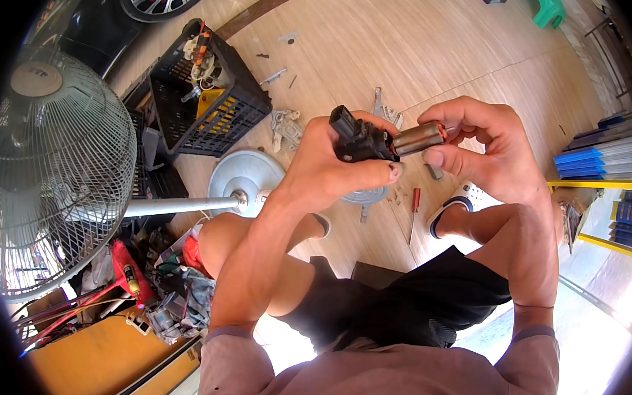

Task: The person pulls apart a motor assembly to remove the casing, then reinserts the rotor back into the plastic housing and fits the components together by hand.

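My left hand (323,162) is wrapped around a black plastic motor housing (363,141) with a connector socket at its upper left. Between thumb and fingers, my right hand (489,144) pinches the right end of a motor armature (419,138), a silvery cylinder with reddish copper windings at its end. The armature's left end meets the housing's open side; how far it sits inside is hidden. Below my hands, a round grey metal part (365,195) lies on the floor, partly covered by the left hand. A red-handled screwdriver (416,200) lies right of it.
A black plastic crate (209,111) holding tools and parts stands at the left, near a standing fan (61,160) and its round base (225,170). Metal brackets (285,128) and small pieces lie on the floor. Blue-edged stacked packs (608,154) line the right side.
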